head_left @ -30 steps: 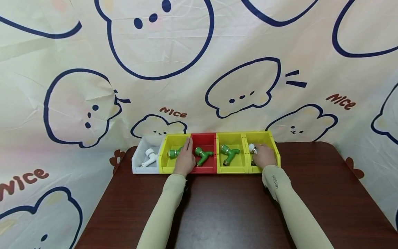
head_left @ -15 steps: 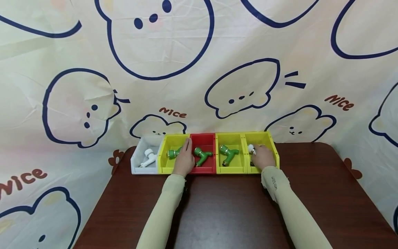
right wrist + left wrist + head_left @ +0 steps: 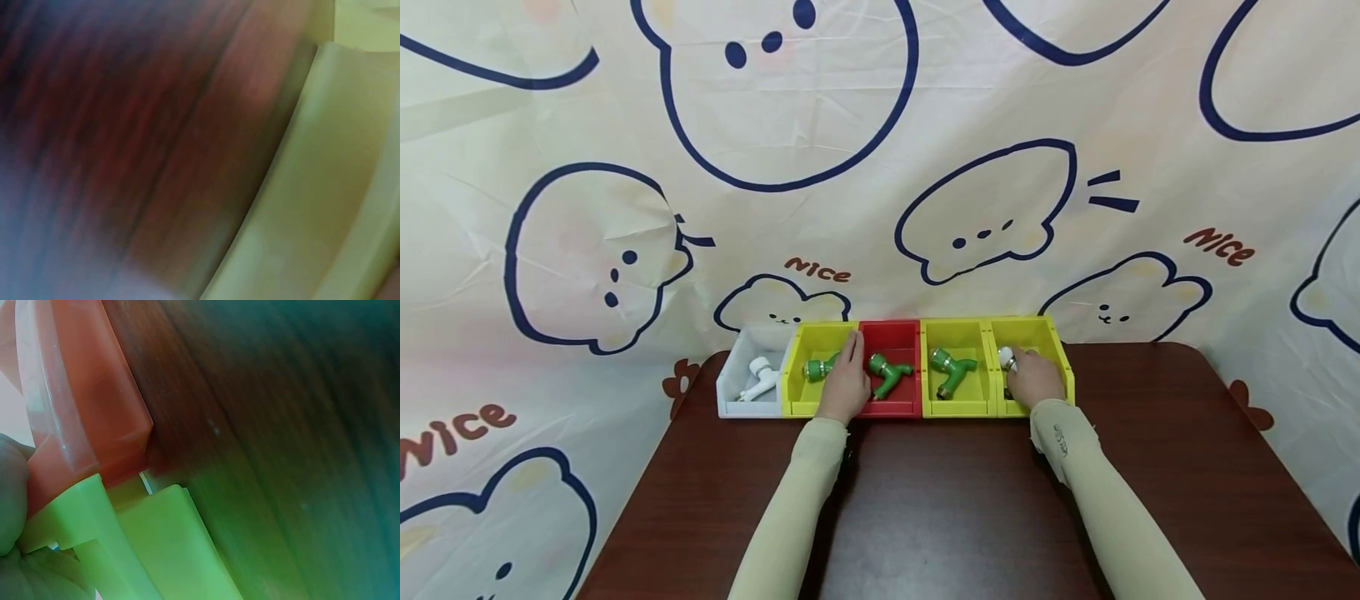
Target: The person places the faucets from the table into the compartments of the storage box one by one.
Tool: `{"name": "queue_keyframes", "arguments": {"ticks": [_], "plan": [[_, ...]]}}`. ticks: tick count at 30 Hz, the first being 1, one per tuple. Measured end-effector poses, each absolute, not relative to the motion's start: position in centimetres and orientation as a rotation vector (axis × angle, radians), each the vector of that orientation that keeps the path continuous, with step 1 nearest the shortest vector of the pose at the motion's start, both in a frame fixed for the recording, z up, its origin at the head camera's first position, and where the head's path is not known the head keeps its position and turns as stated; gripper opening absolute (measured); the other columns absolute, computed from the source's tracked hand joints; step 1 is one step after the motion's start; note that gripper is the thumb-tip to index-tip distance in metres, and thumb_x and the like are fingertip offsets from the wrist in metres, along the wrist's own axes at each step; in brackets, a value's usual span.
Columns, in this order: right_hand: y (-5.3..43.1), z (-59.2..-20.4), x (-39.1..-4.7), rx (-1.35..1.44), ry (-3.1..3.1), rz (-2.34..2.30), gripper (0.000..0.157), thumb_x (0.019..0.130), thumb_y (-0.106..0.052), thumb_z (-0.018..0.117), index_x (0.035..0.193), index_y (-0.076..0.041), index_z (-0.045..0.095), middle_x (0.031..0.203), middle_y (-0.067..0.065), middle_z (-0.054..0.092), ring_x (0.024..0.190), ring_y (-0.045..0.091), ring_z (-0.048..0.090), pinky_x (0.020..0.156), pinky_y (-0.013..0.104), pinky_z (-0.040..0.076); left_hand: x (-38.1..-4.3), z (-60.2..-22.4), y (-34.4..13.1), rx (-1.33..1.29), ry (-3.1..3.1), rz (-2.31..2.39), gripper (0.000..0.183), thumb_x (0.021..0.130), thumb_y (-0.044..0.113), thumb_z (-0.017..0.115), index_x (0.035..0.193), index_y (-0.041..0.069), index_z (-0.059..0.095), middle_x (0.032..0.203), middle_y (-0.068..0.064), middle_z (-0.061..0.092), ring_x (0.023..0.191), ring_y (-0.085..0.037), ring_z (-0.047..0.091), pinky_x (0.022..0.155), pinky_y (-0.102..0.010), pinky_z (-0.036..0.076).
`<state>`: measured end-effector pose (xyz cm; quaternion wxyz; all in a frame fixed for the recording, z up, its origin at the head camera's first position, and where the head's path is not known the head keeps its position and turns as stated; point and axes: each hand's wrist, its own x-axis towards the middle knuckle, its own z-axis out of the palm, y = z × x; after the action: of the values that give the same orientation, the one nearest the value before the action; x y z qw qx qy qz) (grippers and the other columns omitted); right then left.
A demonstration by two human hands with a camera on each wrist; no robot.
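In the head view, my left hand [image 3: 845, 385] lies over the divider between a yellow bin [image 3: 793, 407] and the red bin [image 3: 891, 336], fingers extended forward. It partly covers a green faucet [image 3: 817, 370] in that yellow bin. My right hand [image 3: 1036, 379] reaches into the far-right yellow bin [image 3: 1026, 331], fingers curled round a faucet [image 3: 1007, 358] with a white and silver top; most of its body is hidden. Beside my left hand, another green faucet [image 3: 889, 375] lies in the red bin. The left wrist view shows skin [image 3: 11, 494] against the bin walls.
A white bin [image 3: 728, 400] with a white faucet [image 3: 762, 379] ends the row at left. One more green faucet [image 3: 952, 372] lies in the yellow bin [image 3: 958, 408] right of the red one. The brown table [image 3: 940, 508] stretches in front; a patterned cloth [image 3: 985, 100] hangs behind.
Both hands and the bins hold their places; only a very slight shift of the whole head view shows.
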<state>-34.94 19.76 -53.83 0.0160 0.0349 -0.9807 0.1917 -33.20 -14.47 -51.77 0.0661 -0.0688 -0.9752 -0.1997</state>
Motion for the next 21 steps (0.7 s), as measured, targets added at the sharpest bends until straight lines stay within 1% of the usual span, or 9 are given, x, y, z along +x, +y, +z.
{"name": "queue_keyframes", "arguments": {"ticks": [4, 11, 16, 18, 21], "plan": [[19.9, -53.7, -34.9, 0.102, -3.057, 0.596, 0.052, 0.102, -0.013, 0.052, 0.152, 0.003, 0.047, 0.127, 0.031, 0.064, 0.1, 0.044, 0.066, 0.091, 0.059, 0.055, -33.2, -51.8, -14.4, -0.207, -2.945, -0.605, 0.076, 0.1, 0.007, 0.06, 0.165, 0.006, 0.021, 0.173, -0.012, 0.02, 0.15, -0.033, 0.042, 0.12, -0.045, 0.041], [20.2, -53.5, -34.5, 0.09, -3.053, 0.626, 0.053, 0.102, -0.012, 0.052, 0.151, 0.004, 0.047, 0.128, 0.032, 0.063, 0.108, 0.046, 0.065, 0.095, 0.06, 0.054, -33.5, -51.8, -14.1, -0.21, -2.961, -0.598, 0.077, 0.1, 0.008, 0.06, 0.166, 0.006, 0.02, 0.173, -0.012, 0.02, 0.151, -0.033, 0.04, 0.12, -0.046, 0.04], [20.0, -53.3, -34.2, 0.072, -3.024, 0.655, 0.051, 0.101, -0.011, 0.055, 0.15, 0.004, 0.049, 0.128, 0.032, 0.061, 0.108, 0.045, 0.064, 0.093, 0.059, 0.054, -33.6, -52.0, -14.4, -0.23, -2.952, -0.632, 0.079, 0.1, 0.011, 0.061, 0.166, 0.008, 0.018, 0.174, -0.011, 0.018, 0.151, -0.034, 0.04, 0.119, -0.048, 0.042], [19.8, -53.3, -34.0, 0.073, -3.012, 0.642, 0.05, 0.102, -0.013, 0.056, 0.148, 0.003, 0.051, 0.13, 0.031, 0.059, 0.109, 0.045, 0.064, 0.093, 0.059, 0.055, -33.5, -52.1, -14.7, -0.252, -2.937, -0.672, 0.081, 0.101, 0.016, 0.062, 0.167, 0.01, 0.015, 0.175, -0.01, 0.014, 0.151, -0.036, 0.04, 0.117, -0.049, 0.044], [19.5, -52.9, -33.7, 0.118, -2.986, 0.598, 0.047, 0.103, -0.016, 0.058, 0.146, 0.002, 0.054, 0.134, 0.03, 0.056, 0.11, 0.045, 0.063, 0.092, 0.059, 0.055, -33.2, -51.8, -15.2, -0.285, -2.909, -0.699, 0.085, 0.103, 0.03, 0.063, 0.168, 0.016, 0.011, 0.176, -0.005, 0.007, 0.153, -0.038, 0.036, 0.116, -0.053, 0.044]]}}
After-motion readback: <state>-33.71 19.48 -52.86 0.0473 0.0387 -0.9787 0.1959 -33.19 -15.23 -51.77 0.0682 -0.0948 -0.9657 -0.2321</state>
